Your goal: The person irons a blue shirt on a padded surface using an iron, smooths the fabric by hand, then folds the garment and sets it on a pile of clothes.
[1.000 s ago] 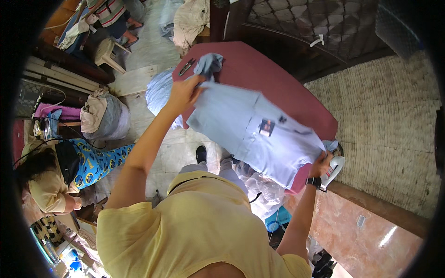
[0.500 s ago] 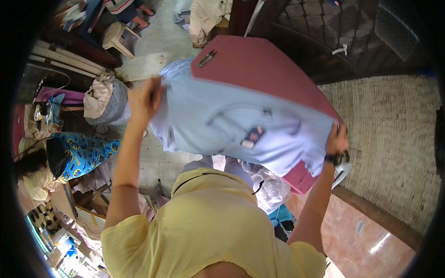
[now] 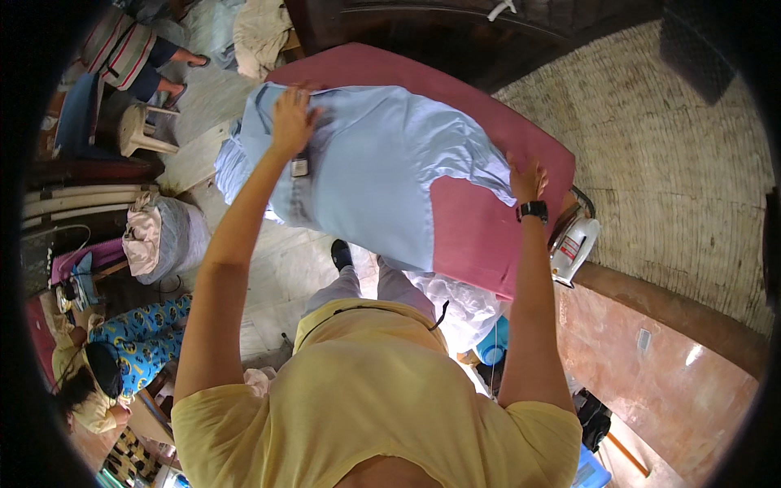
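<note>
A light blue shirt (image 3: 366,154) lies spread over a padded board with a maroon cover (image 3: 480,224). My left hand (image 3: 294,122) rests on the shirt near the board's far left edge, its fingers apart. Beneath my left wrist a small dark-and-white tag (image 3: 300,167) shows on the cloth. At the right, my right hand (image 3: 529,179), below which I wear a black watch, is closed on the end of a narrow part of the shirt; the fingertips are partly hidden. The shirt's left part hangs over the board's edge in folds.
A white iron (image 3: 576,246) stands beyond the board's right end. Below the board is a clear plastic bag (image 3: 460,305). At the left are a stuffed sack (image 3: 167,240), a cream stool (image 3: 142,130) and a person in blue patterned trousers (image 3: 150,337). Another person stands at the far left.
The shirt has come down flatter on the board and its tag has shifted left. My left hand has moved onto the cloth. The snips seen on the board are now out of sight.
</note>
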`<action>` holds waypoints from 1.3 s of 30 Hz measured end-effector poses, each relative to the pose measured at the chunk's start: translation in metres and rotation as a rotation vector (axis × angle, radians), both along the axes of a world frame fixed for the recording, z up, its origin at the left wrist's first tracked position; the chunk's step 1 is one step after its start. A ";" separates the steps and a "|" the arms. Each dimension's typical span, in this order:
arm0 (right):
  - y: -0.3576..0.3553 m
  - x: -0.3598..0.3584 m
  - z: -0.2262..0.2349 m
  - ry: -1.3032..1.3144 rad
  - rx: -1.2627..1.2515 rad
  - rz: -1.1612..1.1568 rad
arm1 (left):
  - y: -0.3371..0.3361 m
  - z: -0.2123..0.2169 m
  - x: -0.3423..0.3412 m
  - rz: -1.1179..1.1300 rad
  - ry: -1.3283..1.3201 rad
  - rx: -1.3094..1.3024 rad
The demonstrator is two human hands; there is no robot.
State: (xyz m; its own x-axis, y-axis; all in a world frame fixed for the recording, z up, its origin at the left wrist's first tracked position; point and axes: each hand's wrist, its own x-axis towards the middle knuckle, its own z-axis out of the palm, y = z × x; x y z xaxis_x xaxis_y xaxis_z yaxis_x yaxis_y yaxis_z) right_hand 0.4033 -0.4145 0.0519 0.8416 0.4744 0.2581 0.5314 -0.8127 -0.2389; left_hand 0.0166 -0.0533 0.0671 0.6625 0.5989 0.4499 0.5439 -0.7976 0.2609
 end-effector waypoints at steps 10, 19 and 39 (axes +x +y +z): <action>-0.075 0.028 0.029 0.732 -0.051 0.093 | -0.044 -0.019 0.145 -0.017 0.053 -0.502; -0.039 0.103 0.011 0.026 0.318 -0.112 | -0.034 -0.041 0.160 0.033 -0.215 -0.263; -0.024 -0.035 -0.018 0.412 0.558 -0.034 | -0.234 0.014 0.086 -0.568 0.369 -0.801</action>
State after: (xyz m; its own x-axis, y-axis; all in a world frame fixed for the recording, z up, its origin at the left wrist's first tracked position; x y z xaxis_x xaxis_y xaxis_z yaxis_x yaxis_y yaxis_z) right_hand 0.3687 -0.4389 0.0342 0.9354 0.3353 0.1120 0.2840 -0.5242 -0.8028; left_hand 0.1024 -0.2876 0.0811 0.9549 0.1906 -0.2277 0.2969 -0.6279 0.7195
